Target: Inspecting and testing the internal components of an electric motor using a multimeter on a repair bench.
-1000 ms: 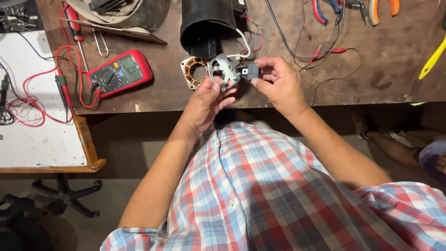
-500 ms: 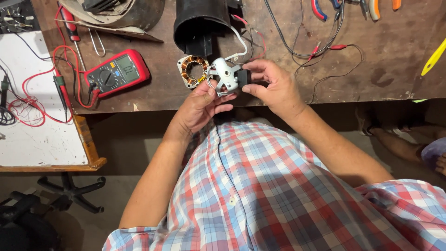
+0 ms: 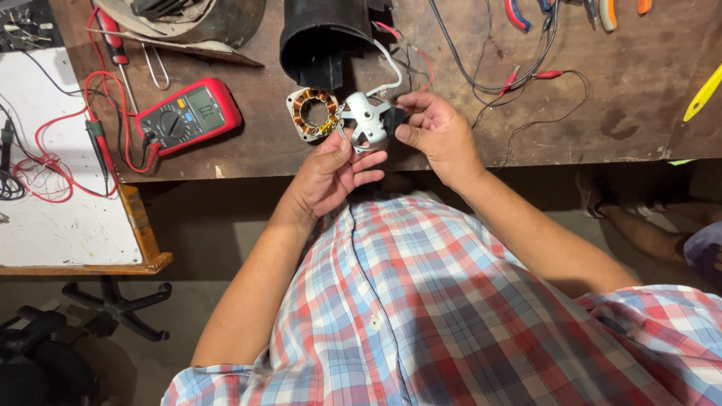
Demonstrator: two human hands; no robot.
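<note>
My left hand [image 3: 331, 173] grips the lower edge of a white plastic motor bracket [image 3: 366, 120] above the front edge of a brown wooden bench [image 3: 602, 113]. My right hand [image 3: 436, 131] pinches a small black part [image 3: 392, 119] on the bracket's right side. A stator with copper windings [image 3: 313, 114] hangs just left of the bracket, joined to it by thin wires. A white wire runs from the bracket up toward a black cylindrical housing [image 3: 323, 37] lying on the bench.
A red multimeter [image 3: 188, 116] with red and black leads lies left on the bench, near a screwdriver [image 3: 113, 45]. Pliers [image 3: 519, 11] and clip leads [image 3: 541, 75] sit at the back right. A white side table [image 3: 60, 218] stands left. Another person's leg [image 3: 647, 225] shows right.
Both hands and the bracket have shifted slightly, with the stator staying just left of the bracket. My right fingers have closed in on the black part.
</note>
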